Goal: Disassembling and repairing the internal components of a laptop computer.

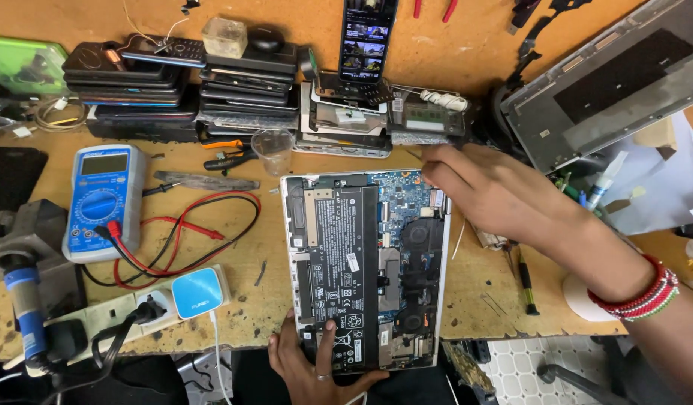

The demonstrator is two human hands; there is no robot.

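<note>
Left hand [312, 367] presses flat on the opened laptop [365, 266] (near edge overhanging the desk [249, 300]); right hand [496, 191], grip unclear, reaches beyond its far corner. Laptop could slip off if jolted.

Matt black battery [345, 262]; scuffed wooden bench [234, 289]; glossy blue plastic multimeter [103, 199].

An opened laptop [365, 270] is lying in the middle of a workbench [481, 292], its near end overhanging the front edge. The left hand [312, 364] is resting on that near end; the right hand [489, 191] is hovering over the far right corner. A multimeter [103, 199] is sitting to the left, its leads [189, 240] trailing between them. Stacked phones [189, 82] are lying behind, a laptop cover [601, 82] is sitting at the far right, and a screwdriver [525, 277] is lying just right of the laptop
</note>
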